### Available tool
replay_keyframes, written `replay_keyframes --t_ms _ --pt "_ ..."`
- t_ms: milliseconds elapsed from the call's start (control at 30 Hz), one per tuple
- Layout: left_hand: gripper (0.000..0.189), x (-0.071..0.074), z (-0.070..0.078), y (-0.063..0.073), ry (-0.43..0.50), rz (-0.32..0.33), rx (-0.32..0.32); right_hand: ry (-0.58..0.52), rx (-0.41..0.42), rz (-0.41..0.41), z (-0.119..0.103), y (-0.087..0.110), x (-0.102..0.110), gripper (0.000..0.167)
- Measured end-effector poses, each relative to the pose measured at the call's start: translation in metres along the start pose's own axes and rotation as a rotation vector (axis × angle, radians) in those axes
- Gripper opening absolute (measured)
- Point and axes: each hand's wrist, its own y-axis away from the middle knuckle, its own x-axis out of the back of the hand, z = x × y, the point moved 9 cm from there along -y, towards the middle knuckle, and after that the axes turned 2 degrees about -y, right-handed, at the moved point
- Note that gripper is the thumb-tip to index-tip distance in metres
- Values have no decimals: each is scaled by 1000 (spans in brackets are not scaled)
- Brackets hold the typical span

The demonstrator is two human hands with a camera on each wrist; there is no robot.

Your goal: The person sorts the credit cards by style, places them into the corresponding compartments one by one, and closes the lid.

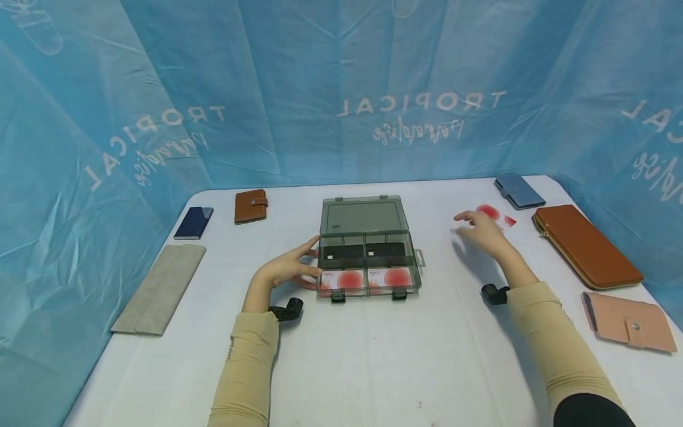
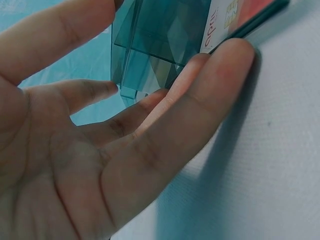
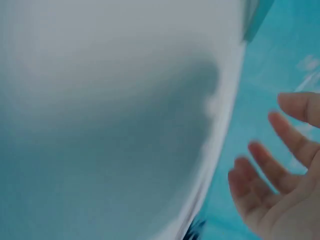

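A translucent grey-green plastic box (image 1: 364, 215) stands mid-table with its lid raised at the back. Black cards (image 1: 343, 253) fill its two rear compartments; white cards with red circles (image 1: 349, 279) lie in the two front ones. My left hand (image 1: 288, 267) touches the box's left side, its fingers mostly straight, as the left wrist view shows close up. My right hand (image 1: 482, 232) hovers over the table right of the box, fingers loosely bent and holding nothing. Just behind it lies a white card with a red circle (image 1: 488, 212), partly hidden by the hand.
A blue wallet (image 1: 519, 191), a long brown zip wallet (image 1: 589, 246) and a pink wallet (image 1: 629, 322) line the right side. On the left are a small brown wallet (image 1: 251, 206), a navy card holder (image 1: 193, 223) and a grey sleeve (image 1: 160, 289). Blue curtains surround the table.
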Motion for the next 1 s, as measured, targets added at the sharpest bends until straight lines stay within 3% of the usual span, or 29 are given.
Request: replay_keyframes --t_ms 233,500,800,1000 --pt "89 1 2 1 4 -7 -15 167 -218 10 49 -18 23 61" --pt "91 -2 -2 0 15 -17 -5 236 -377 -180 78 -18 13 68" --pt "90 -1 0 0 -1 -10 -15 307 -319 -218 47 -10 0 57" --pt "90 -1 0 0 -6 -6 -14 141 -292 -331 26 -2 -24 71"
